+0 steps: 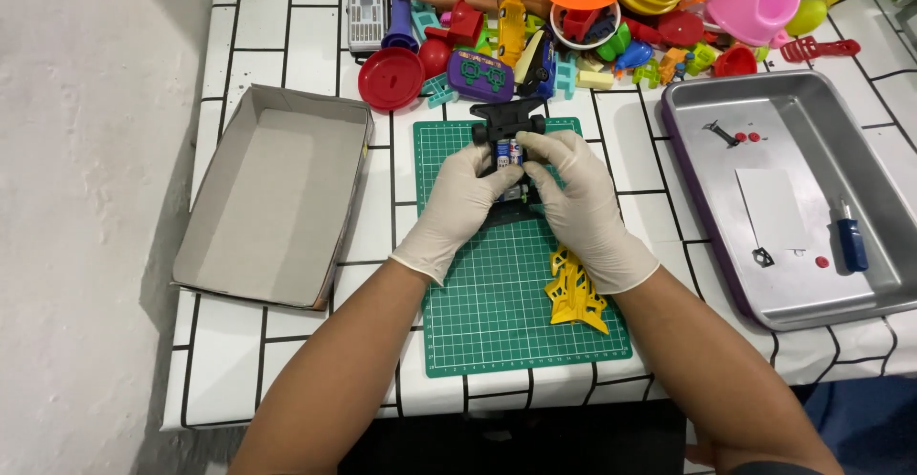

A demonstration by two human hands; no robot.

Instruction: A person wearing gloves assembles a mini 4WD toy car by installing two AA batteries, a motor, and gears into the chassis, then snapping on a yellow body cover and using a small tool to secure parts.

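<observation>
- White-gloved, both hands close on a black toy car chassis (506, 126) at the far end of the green cutting mat (497, 294); the left hand (458, 203) grips its left side and the right hand (578, 203) its right, thumbs pressed near what look like small blue-and-silver batteries (508, 153) in its middle.
- Black wheels show at the chassis's far end; its near part is hidden by the fingers, so I cannot tell how it rests on the mat.
- Yellow plastic, a car body shell (575, 294) lies on the mat just beside the right wrist, apart from the chassis.
- Risk, as I judge it: the right forearm sits very near the shell, and a drawn-back elbow could nudge it towards the mat's near edge.
- Small parts pried from the chassis could spring loose and roll into the heap of coloured toys (573, 26) right behind it, where they would be hard to find.
- Steel tray (864, 103) to the right holds a blue-handled screwdriver (850, 241) and tiny red bits; a careless reach across could scatter them.
- Cardboard box (272, 198) stands open on the worktop (287, 45) to the left, well apart from both hands.
</observation>
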